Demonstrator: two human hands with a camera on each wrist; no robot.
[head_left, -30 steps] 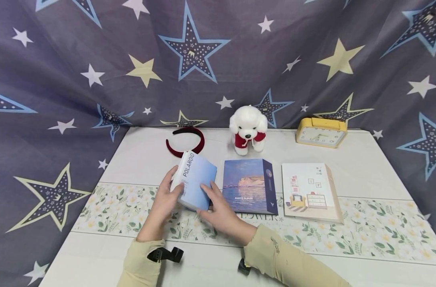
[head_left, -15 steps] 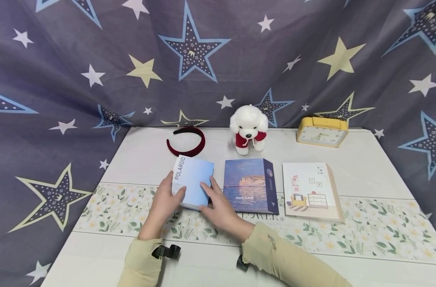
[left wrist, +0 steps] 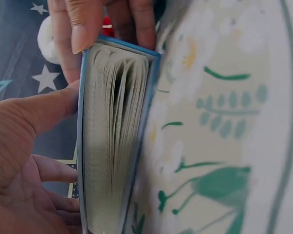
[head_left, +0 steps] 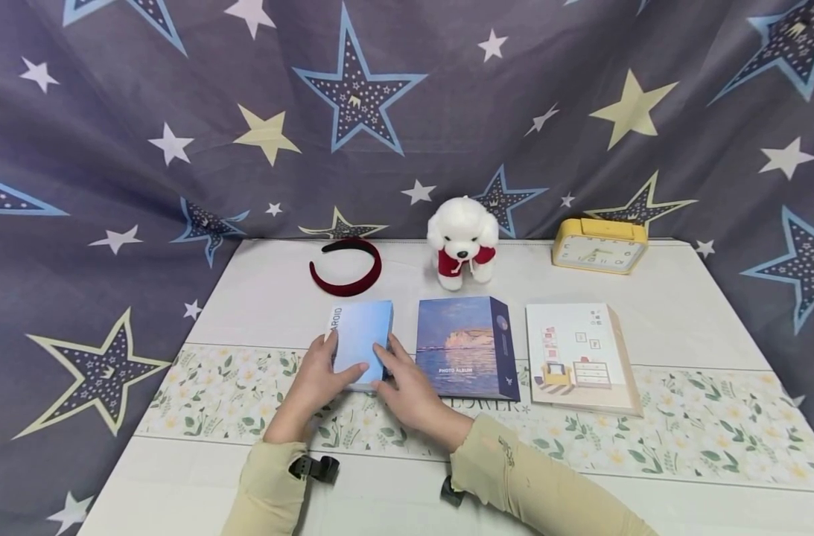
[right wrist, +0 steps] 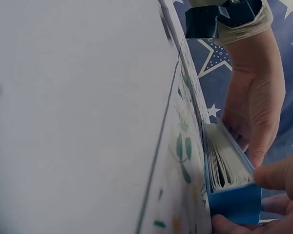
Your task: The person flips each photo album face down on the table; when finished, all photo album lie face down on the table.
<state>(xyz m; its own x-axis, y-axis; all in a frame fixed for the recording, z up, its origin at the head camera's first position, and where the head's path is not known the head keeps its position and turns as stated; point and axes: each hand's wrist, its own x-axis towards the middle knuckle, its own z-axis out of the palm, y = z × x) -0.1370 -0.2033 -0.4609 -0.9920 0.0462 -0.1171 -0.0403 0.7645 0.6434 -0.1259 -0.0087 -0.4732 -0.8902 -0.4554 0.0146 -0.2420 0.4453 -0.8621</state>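
Note:
A light-blue photo album point(head_left: 363, 327) with "POLAROID" lettering lies flat on the table, its left edge partly covered by fingers. My left hand point(head_left: 318, 380) holds its left side, thumb over the cover. At the right side, my right hand point(head_left: 413, 391) grips it with fingers on the edge and cover. The left wrist view shows the album's page edges point(left wrist: 115, 122) between its two covers. In the right wrist view its blue spine point(right wrist: 234, 204) faces the right hand. Close by on the right lies a dark-blue photo album point(head_left: 456, 342) with a seaside cliff picture.
A dark red headband point(head_left: 373, 279) lies behind the blue album. Farther back stand a white plush dog point(head_left: 462, 227) in red and a yellow alarm clock point(head_left: 601, 249). A white album or book point(head_left: 574, 350) with a furniture drawing lies at right. A star-patterned curtain point(head_left: 212, 89) hangs behind the table.
The blue album has gone from tilted and raised to flat on the table, turning straighter beside the dark-blue one. My left hand has slid slightly right, covering part of the lettering.

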